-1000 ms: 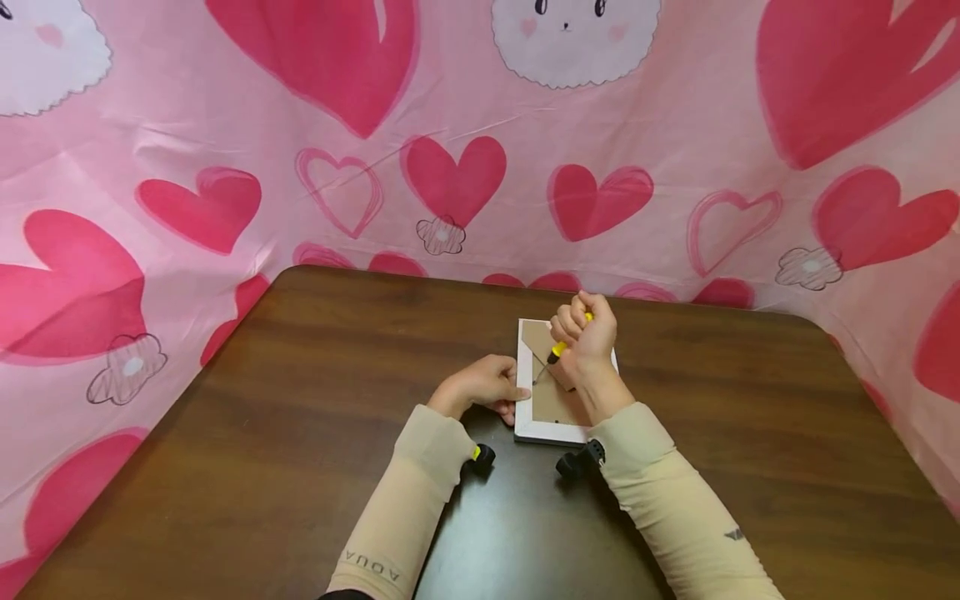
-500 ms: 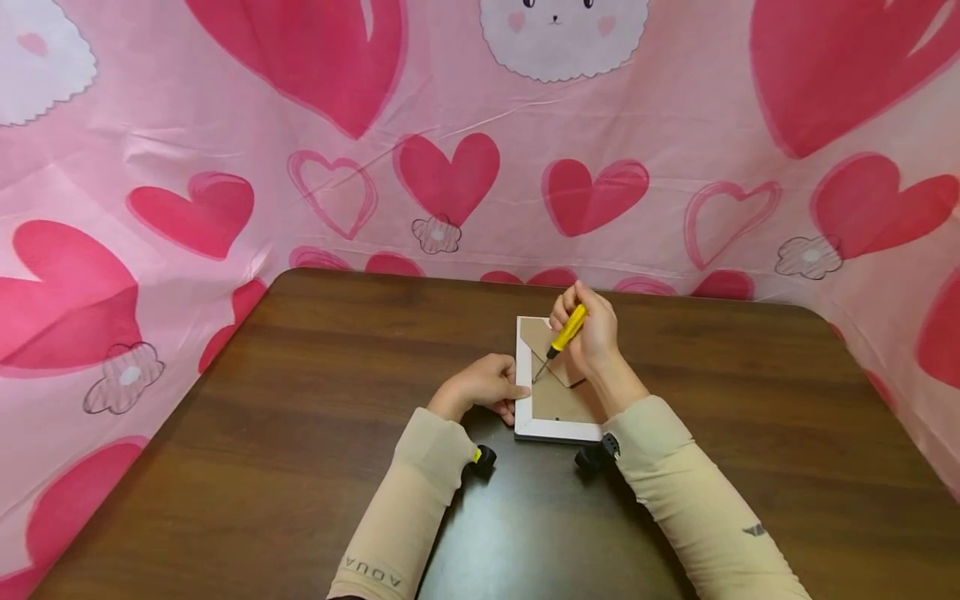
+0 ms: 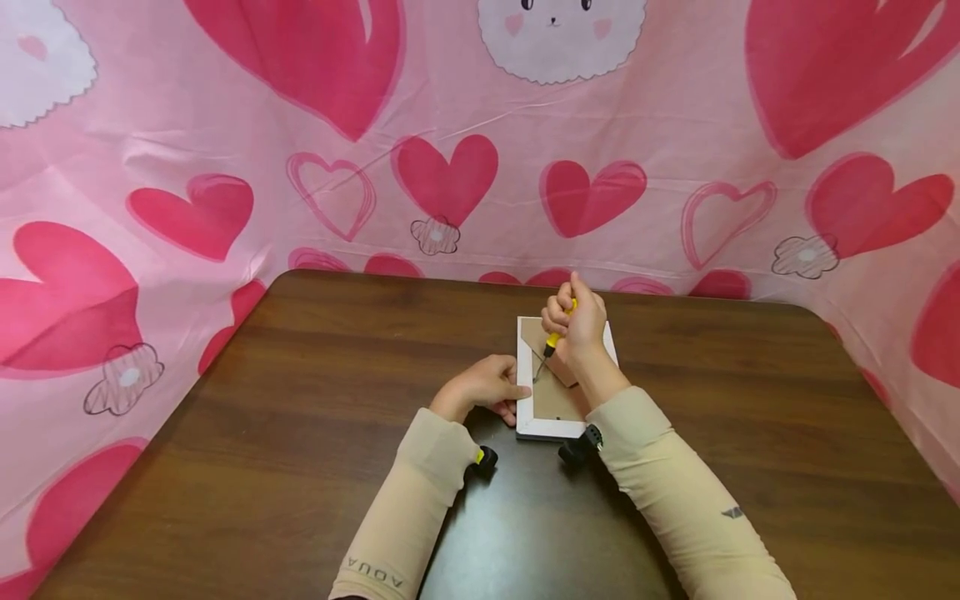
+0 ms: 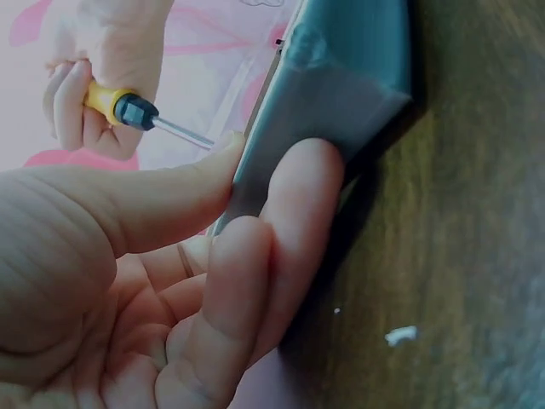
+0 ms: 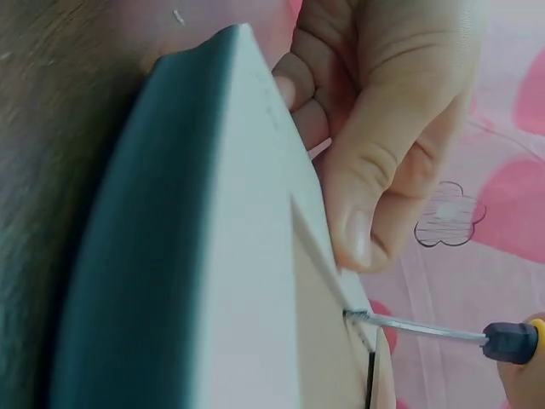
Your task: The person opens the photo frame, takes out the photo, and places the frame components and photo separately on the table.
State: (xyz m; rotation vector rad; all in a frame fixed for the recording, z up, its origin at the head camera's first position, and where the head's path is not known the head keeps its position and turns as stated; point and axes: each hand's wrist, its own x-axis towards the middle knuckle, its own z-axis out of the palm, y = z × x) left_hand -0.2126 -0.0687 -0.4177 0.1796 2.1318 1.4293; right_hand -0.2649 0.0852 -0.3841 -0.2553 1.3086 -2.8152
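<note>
A picture frame (image 3: 558, 429) with a white rim and brown backboard lies face down on the table. My left hand (image 3: 482, 386) holds its left side, thumb (image 4: 183, 192) over the rim and fingers against the dark outer edge. In my right hand (image 3: 581, 329) I grip a yellow and black screwdriver (image 3: 552, 342), slanting down to the left. Its metal shaft (image 5: 417, 325) ends at a small dark tab (image 5: 347, 315) by the inner edge of the rim, close to my left thumb. The palm and fingers hide most of the handle.
The frame's brown stand flap (image 3: 562, 372) lies partly under my right hand. The wooden table (image 3: 262, 467) extends around both arms, and a pink heart-print cloth (image 3: 510, 117) hangs behind it. White specks (image 4: 400, 335) lie on the table beside the frame.
Half a second ago my right hand had rolled right, baring the yellow handle. Now it has turned back left with fingers curled over it. My left hand and the frame stay put.
</note>
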